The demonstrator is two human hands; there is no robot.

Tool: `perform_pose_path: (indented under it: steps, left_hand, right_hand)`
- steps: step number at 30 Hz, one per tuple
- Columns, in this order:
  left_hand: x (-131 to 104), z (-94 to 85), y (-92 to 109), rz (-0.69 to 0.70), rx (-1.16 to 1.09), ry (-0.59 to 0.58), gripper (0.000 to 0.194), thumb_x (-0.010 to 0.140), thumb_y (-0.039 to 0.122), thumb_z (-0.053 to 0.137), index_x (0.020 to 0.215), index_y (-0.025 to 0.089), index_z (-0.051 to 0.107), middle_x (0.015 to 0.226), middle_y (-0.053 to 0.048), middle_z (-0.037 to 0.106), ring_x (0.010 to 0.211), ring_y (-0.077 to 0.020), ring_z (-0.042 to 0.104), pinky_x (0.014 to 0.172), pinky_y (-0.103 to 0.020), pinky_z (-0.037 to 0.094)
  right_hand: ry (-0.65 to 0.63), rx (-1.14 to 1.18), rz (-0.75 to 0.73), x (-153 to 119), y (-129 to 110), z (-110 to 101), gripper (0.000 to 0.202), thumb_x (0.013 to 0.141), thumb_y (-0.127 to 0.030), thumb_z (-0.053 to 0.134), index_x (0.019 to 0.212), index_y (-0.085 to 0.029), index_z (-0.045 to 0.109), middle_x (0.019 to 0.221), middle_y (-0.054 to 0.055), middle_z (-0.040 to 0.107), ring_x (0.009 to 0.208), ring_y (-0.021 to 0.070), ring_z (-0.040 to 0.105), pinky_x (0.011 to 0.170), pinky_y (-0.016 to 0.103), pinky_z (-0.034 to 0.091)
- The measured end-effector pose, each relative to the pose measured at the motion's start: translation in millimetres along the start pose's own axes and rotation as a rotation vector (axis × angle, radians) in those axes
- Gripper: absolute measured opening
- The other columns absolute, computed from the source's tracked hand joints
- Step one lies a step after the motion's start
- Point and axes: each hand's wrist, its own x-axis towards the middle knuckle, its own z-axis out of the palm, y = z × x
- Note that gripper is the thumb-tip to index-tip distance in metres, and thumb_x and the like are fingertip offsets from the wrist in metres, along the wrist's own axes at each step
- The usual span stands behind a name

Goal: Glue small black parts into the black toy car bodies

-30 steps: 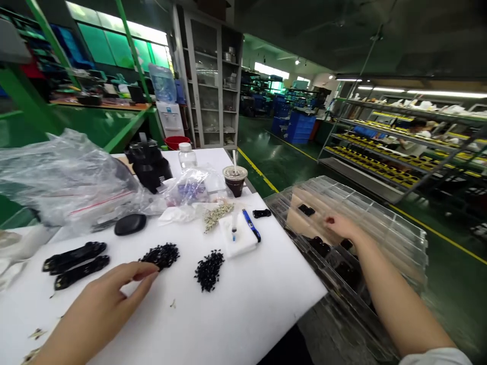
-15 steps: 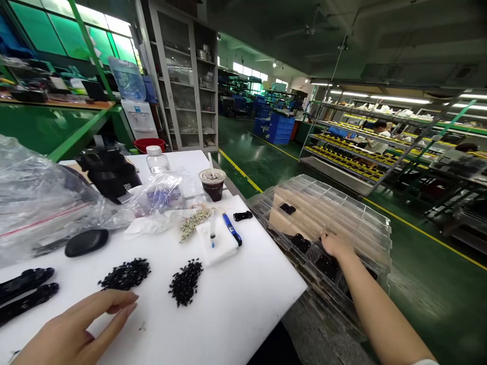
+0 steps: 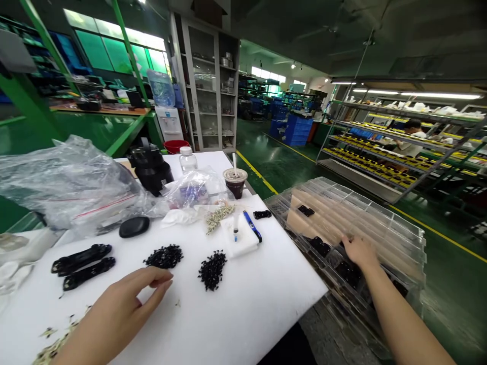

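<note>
My left hand (image 3: 131, 299) hovers over the white table (image 3: 247, 304), thumb and fingers loosely curved and slightly apart, nothing visible between them. Just beyond its fingertips lies a pile of small black pieces (image 3: 165, 256); a second black pile (image 3: 212, 271) is to the right. Two long black moulded parts (image 3: 89, 271) lie to the left. My right hand (image 3: 359, 251) reaches into a clear plastic tray (image 3: 403, 228), its fingers bent down at the edge of a tan sheet (image 3: 323, 218). Its fingertips are hidden. Black parts (image 3: 319, 246) sit in the tray's compartments.
A blue knife (image 3: 252, 226), a syringe (image 3: 236, 228), a short black part (image 3: 262, 214) and a lidded drink cup (image 3: 235, 183) stand or lie towards the table's right edge. Plastic bags (image 3: 76, 187) and a black oval object (image 3: 134, 226) are at the left. Pale scraps (image 3: 57, 344) lie near.
The view has turned left, so things appear further right and more of the table's left side shows. Both hands keep about the same places relative to the pile and the tray.
</note>
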Motion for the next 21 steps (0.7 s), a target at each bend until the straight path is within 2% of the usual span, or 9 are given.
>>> perform_pose_path:
  steps: [5, 12, 17, 21]
  left_hand:
    - [-6.9, -6.4, 15.5, 0.011, -0.040, -0.008, 0.035, 0.090, 0.053, 0.048, 0.095, 0.026, 0.071, 0.095, -0.004, 0.073, 0.083, -0.0206, 0.067, 0.056, -0.022, 0.052]
    - [-8.9, -9.6, 23.8, -0.017, -0.066, -0.040, 0.033, 0.092, 0.050, 0.046, 0.097, 0.027, 0.068, 0.097, -0.004, 0.071, 0.085, -0.0205, 0.066, 0.061, -0.024, 0.052]
    - [-10.8, -12.1, 25.9, -0.024, -0.071, -0.053, 0.033, 0.093, 0.051, 0.045, 0.097, 0.026, 0.067, 0.098, -0.003, 0.071, 0.085, -0.0207, 0.066, 0.064, -0.025, 0.052]
    - [-11.9, -13.1, 28.2, -0.015, -0.087, -0.073, 0.032, 0.093, 0.049, 0.045, 0.095, 0.026, 0.067, 0.099, -0.003, 0.071, 0.085, -0.0204, 0.066, 0.063, -0.025, 0.052]
  right_hand:
    - [0.007, 0.005, -0.080, 4.9, 7.1, 5.1, 0.079, 0.098, -0.060, 0.018, 0.126, -0.001, 0.062, 0.125, 0.030, 0.058, 0.125, 0.0415, 0.051, 0.106, 0.054, 0.036]
    - [0.005, 0.064, -0.074, 7.1, 16.6, 6.9, 0.079, 0.093, -0.068, 0.023, 0.125, -0.007, 0.063, 0.119, 0.028, 0.063, 0.113, 0.0441, 0.059, 0.095, 0.058, 0.045]
    - [-0.004, 0.099, -0.045, 9.9, 19.7, 9.1, 0.084, 0.091, -0.072, 0.022, 0.120, -0.006, 0.064, 0.113, 0.027, 0.066, 0.110, 0.0441, 0.061, 0.095, 0.054, 0.046]
    - [0.031, 0.115, 0.009, 9.5, 19.3, 9.8, 0.084, 0.089, -0.073, 0.026, 0.125, -0.005, 0.059, 0.113, 0.029, 0.065, 0.107, 0.0465, 0.062, 0.088, 0.055, 0.049]
